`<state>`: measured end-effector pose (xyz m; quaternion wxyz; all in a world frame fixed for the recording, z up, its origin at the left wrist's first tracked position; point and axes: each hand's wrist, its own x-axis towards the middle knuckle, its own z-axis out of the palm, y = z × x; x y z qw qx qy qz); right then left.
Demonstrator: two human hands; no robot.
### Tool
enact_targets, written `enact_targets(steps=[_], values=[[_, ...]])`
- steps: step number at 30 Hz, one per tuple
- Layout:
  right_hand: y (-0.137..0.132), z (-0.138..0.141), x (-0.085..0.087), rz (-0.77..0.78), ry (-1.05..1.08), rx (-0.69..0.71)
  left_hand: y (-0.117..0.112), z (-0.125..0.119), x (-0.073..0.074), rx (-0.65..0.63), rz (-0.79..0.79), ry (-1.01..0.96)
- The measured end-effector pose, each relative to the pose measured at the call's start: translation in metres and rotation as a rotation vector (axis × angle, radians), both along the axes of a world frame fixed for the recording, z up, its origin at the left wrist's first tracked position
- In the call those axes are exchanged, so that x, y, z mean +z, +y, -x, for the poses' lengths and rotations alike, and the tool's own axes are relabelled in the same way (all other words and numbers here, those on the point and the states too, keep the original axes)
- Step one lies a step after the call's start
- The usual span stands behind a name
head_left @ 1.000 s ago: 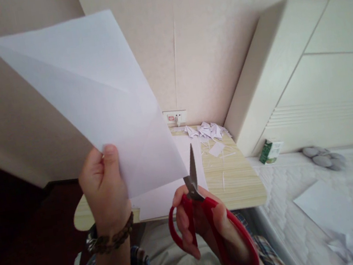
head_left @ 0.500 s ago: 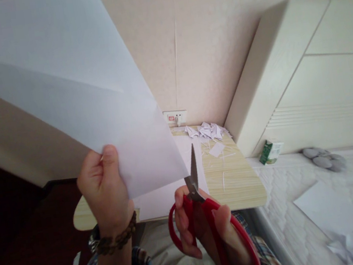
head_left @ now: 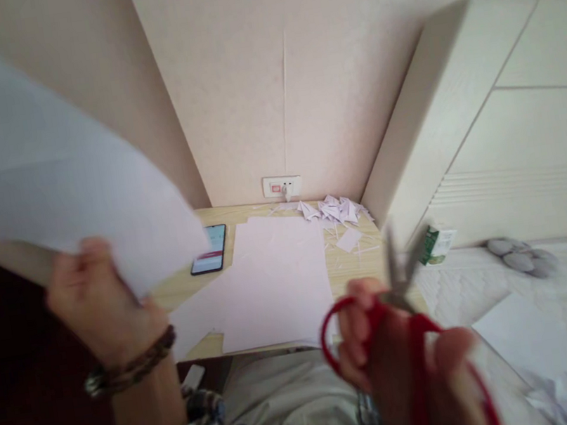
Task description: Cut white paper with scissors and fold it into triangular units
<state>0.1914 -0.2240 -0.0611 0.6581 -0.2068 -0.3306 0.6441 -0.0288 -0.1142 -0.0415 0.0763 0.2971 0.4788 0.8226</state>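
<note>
My left hand (head_left: 105,303), at the left, is closed on the lower edge of a large white paper sheet (head_left: 57,161) held up in the air and curving at its right side. At the lower right, my right hand (head_left: 407,364) grips red-handled scissors (head_left: 403,280), fingers through the loops. The blades are spread, blurred by motion, and apart from the sheet. Between and below the hands, more white paper (head_left: 278,284) lies flat on the small wood-patterned table (head_left: 367,271).
A phone (head_left: 209,250) with a lit screen rests on the table's left. Folded paper pieces (head_left: 336,209) and thin strips are heaped at the back right, near a wall socket (head_left: 282,186). On the bed at right are a green-white box (head_left: 437,243), a grey item (head_left: 521,255) and paper (head_left: 536,331).
My left hand has swung the sheet left, uncovering the phone and table paper. My right hand has moved right with the scissors, away from the sheet's edge.
</note>
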Motion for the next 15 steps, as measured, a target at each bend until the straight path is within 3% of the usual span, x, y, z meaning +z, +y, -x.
enact_targets(steps=[2,5,10,15], values=[[-0.002,-0.020,0.004,0.038,-0.118,0.076,0.003,0.015,-0.003,0.046,-0.041,-0.012],[-0.003,-0.032,0.004,0.075,-0.139,0.112,0.001,0.010,-0.006,-0.069,0.037,-0.020],[-0.001,-0.008,-0.008,0.026,-0.151,0.357,-0.002,-0.027,-0.002,-0.205,0.070,-0.089],[0.001,0.012,-0.017,0.030,-0.147,0.549,-0.003,-0.031,0.002,-0.265,0.061,-0.166]])
